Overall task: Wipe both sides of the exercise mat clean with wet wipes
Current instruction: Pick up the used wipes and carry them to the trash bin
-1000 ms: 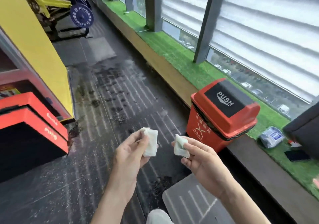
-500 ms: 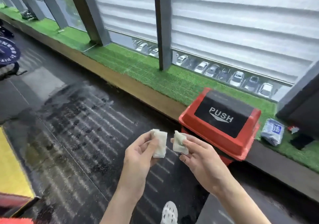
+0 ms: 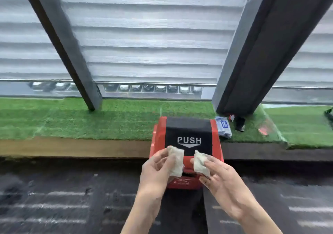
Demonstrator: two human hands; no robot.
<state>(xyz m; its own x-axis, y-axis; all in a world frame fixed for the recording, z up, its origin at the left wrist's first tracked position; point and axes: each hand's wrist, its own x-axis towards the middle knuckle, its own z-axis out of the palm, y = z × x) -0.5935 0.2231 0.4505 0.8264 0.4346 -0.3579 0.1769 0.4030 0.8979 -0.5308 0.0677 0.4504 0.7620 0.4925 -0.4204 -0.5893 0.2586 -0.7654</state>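
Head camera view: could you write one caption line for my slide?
Left hand holds one wipe, right hand holds a second wipe, before a red PUSH bin.

Left wipe (image 3: 177, 161), right wipe (image 3: 200, 164), seemingly soiled

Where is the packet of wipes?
In the head view, the blue-and-white soft plastic wipes packet lies on the green artificial-grass ledge, right of centre, just beside the red plastic bin with the black PUSH lid.

Indoor spot by big windows (image 3: 16, 90) w/ blinds (image 3: 153, 41), upper floor: parked cars (image 3: 160, 88) seen below. Fake-turf ledge (image 3: 90, 120), dark floor (image 3: 54, 197), red push-lid bin (image 3: 189, 129) – looks commercial.
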